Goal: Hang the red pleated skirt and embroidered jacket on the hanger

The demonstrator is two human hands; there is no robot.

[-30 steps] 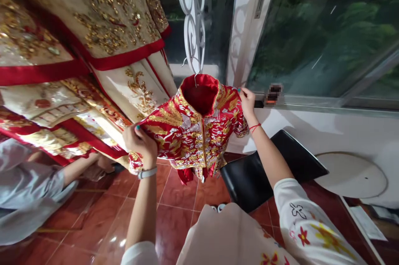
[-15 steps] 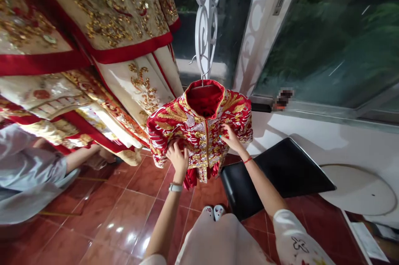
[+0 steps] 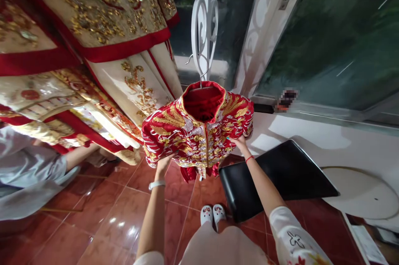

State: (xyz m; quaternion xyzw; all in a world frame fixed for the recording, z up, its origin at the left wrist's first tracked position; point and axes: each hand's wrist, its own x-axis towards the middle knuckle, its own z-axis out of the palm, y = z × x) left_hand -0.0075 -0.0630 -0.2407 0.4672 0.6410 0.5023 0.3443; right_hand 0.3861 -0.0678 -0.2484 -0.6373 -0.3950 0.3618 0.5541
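Note:
A red jacket (image 3: pixel 190 140) with gold and silver embroidery and a stand-up collar hangs in front of me on a wire hanger (image 3: pixel 203 80). Under the sleeve on the left side, my left hand (image 3: pixel 165 163) takes hold of the cloth; most of its fingers are hidden behind the sleeve. My right hand (image 3: pixel 239 143) grips the jacket's side near the other sleeve, its thumb with a turquoise nail on the front and the remaining fingers tucked out of sight.
White scrolled metalwork (image 3: pixel 201 19) carries the hanger. Embroidered cream-and-red garments (image 3: pixel 124 48) hang at the left, with a seated person (image 3: pixel 34 161) beyond. A black padded seat (image 3: pixel 274 177) and a round white top (image 3: pixel 361 192) stand at the right, below a window (image 3: pixel 327 48).
Both hands have slid outward from the jacket's front, the left down under its sleeve and the right toward the other sleeve. The sleeves are now lifted and spread wider.

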